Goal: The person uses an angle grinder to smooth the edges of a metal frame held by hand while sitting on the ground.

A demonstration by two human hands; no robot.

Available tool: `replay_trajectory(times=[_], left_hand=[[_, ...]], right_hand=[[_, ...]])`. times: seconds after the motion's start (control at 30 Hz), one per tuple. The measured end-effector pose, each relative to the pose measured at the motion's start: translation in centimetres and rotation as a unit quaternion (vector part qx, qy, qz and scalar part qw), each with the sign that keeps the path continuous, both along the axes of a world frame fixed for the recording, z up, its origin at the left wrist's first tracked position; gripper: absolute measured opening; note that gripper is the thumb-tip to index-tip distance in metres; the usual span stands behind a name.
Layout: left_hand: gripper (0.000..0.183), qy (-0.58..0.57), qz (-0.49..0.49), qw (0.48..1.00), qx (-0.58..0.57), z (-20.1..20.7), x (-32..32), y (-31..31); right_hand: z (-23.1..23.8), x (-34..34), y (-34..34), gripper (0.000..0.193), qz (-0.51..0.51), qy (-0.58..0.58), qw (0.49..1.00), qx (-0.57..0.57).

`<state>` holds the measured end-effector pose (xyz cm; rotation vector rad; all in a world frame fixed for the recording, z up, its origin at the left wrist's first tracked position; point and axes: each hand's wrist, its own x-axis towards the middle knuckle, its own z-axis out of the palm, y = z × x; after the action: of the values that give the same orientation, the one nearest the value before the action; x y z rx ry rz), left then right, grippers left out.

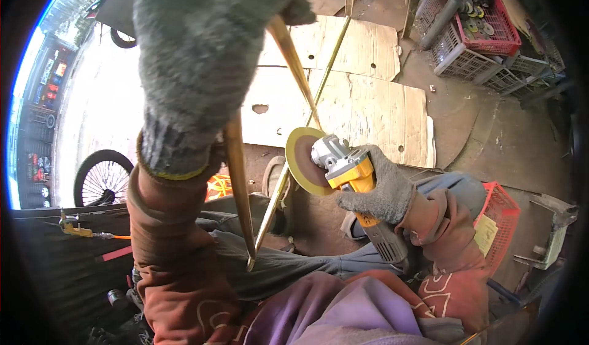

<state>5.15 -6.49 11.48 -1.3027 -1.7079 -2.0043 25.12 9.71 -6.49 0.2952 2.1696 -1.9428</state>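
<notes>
Dull brown floor (515, 139), stained and creased, stretches toward three o'clock. At one o'clock, pale tan flat cardboard sheets (380, 112) pierced with small holes cover part of it. At two o'clock, a red plastic crate (504, 45) containing round discs sits on light-grey slatted plastic crates (457, 56). Nearer four o'clock stands a red mesh plastic basket (506, 213). Strong daylight whitens the open ground (92, 115) toward ten o'clock, with blurred greenery (80, 10) beyond. At nine o'clock, a black-tyred spoked wheel (108, 195) stands before a dark grey building front (44, 121) dotted with colour.
</notes>
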Motion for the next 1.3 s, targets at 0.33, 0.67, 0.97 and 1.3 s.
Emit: replay_trajectory(times=[0.33, 0.67, 0.97, 1.3], left_hand=[[0.044, 0.053, -0.042, 0.996, -0.061, -0.6, -2.5, -2.6], [0.048, -0.023, 0.009, 0.997, -0.068, -1.3, -2.8, -3.4], [0.038, -0.014, 0.08, 0.997, -0.018, -1.0, -1.1, -1.6], [0.027, -0.033, 0.087, 0.995, -0.021, -0.4, 0.7, -0.6]], right_hand=[[-2.1, -2.1, 0.5, 0.076, -0.039, -0.024, 0.996, -0.073], [-3.3, -2.0, 1.1, 0.073, -0.05, 0.015, 0.994, -0.101], [-4.4, -2.0, 0.8, 0.074, -0.064, 0.003, 0.993, -0.095], [-2.3, -2.0, 1.0, 0.069, -0.039, -0.003, 0.997, -0.065]])
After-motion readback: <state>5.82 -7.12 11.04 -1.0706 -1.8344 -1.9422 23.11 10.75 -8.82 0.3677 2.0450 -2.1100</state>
